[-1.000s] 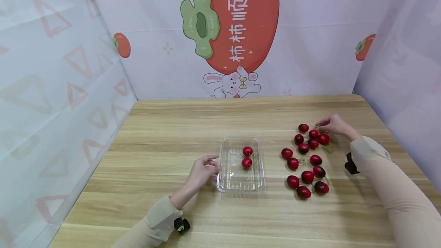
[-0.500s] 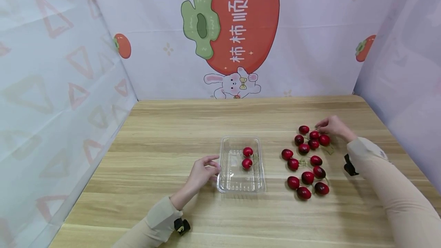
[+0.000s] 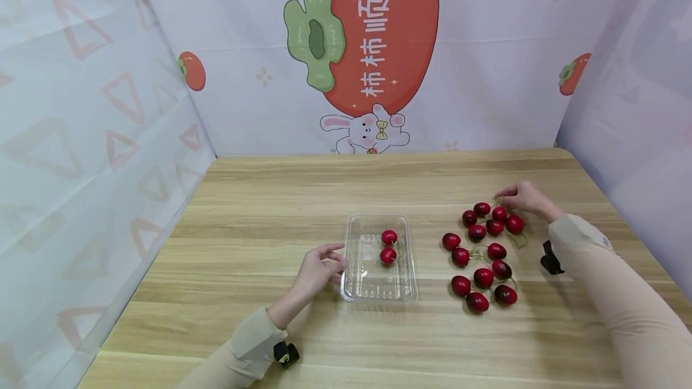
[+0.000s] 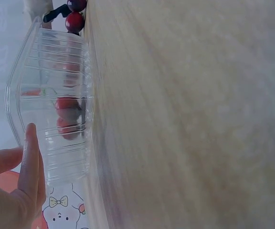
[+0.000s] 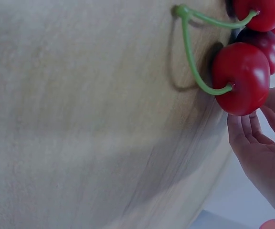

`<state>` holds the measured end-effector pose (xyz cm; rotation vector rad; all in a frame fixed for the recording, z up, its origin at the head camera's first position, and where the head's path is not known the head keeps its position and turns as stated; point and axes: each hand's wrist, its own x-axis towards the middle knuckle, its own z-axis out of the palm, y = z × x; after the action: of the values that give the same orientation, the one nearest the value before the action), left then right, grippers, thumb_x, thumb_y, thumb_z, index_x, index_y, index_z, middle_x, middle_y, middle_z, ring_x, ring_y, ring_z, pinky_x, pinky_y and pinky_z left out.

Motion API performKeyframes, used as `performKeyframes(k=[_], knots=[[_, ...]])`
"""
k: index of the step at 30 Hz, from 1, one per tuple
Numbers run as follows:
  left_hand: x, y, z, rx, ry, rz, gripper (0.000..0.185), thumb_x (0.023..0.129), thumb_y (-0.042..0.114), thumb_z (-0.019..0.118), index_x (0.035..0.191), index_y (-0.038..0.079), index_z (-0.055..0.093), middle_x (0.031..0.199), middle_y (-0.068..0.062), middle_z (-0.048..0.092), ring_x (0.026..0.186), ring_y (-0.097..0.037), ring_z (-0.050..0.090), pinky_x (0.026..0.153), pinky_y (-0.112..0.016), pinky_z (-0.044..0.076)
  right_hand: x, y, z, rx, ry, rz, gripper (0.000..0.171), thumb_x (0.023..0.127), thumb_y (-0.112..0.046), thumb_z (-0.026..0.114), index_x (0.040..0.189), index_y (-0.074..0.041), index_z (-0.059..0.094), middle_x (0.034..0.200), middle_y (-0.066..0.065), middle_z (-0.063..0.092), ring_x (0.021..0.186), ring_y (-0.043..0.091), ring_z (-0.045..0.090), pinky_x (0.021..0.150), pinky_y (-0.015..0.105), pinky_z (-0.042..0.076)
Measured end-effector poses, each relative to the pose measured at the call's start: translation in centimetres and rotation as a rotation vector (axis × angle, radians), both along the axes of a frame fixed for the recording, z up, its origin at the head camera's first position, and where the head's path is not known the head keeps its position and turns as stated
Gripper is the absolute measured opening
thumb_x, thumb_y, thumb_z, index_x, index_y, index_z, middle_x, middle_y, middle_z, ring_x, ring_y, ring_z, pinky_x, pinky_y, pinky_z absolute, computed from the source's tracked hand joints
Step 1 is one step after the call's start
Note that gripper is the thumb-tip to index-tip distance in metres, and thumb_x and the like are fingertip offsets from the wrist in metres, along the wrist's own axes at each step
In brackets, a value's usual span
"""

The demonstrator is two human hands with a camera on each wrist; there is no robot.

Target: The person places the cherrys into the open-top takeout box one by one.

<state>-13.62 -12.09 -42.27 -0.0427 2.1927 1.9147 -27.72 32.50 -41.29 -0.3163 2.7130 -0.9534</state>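
While right hand [image 3: 523, 198] pinches cherry [image 3: 500, 214] | glossy red, green-stemmed | left hand [image 3: 318, 269] relaxed, holding nothing

A light wooden table with a straight grain [image 3: 270, 197] fills the lower half of the frame, its far edge running across the middle. Behind it, a pale printed backdrop wall [image 3: 486, 47] rises to the top edge. At upper centre sits a large red persimmon picture with a green leaf cap and white characters [image 3: 373, 29], and a white cartoon rabbit with a yellow bow [image 3: 367, 131] just beneath it. A small red persimmon print [image 3: 191, 71] shows at left, another [image 3: 572, 74] at right. A translucent side sheet with faint pink triangles [image 3: 81, 137] closes the left; a plain pale sheet [image 3: 638, 107] closes the right. Light is soft and even.
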Motion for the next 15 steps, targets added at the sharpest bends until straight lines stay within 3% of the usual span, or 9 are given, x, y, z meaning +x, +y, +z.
performKeyframes(k=[3, 9, 15], knots=[[-0.03, 0.05, 0.03, -0.003, 0.002, 0.003, 0.044, 0.076, -0.007, 0.059, 0.119, -0.010, 0.047, 0.088, -0.013, 0.057, 0.071, -0.024, 0.062, 0.061, -0.036, 0.058, 0.02, -0.07, 0.22, 0.001, -0.010, -0.009, 0.029, 0.084, 0.000, 0.046, 0.105, 0.017, 0.054, 0.078, 0.014, 0.063, 0.067, 0.016, 0.056, 0.058, 0.027, 0.052], [0.03, 0.10, 0.17, -0.007, 0.005, 0.005, 0.044, 0.076, -0.007, 0.059, 0.119, -0.010, 0.047, 0.088, -0.013, 0.057, 0.070, -0.024, 0.062, 0.061, -0.036, 0.058, -0.12, 0.08, 0.48, 0.012, 0.022, -0.013, 0.027, 0.086, -0.001, 0.046, 0.104, 0.017, 0.055, 0.088, 0.025, 0.062, 0.072, 0.017, 0.058, 0.064, 0.031, 0.053], [0.02, 0.10, 0.21, -0.006, 0.008, 0.004, 0.044, 0.077, -0.008, 0.059, 0.119, -0.011, 0.046, 0.089, -0.016, 0.057, 0.070, -0.024, 0.062, 0.061, -0.036, 0.058, -0.15, 0.23, 0.84, -0.024, 0.039, -0.017, 0.027, 0.086, 0.000, 0.046, 0.104, 0.018, 0.054, 0.093, 0.030, 0.060, 0.075, 0.022, 0.062, 0.065, 0.027, 0.053]])
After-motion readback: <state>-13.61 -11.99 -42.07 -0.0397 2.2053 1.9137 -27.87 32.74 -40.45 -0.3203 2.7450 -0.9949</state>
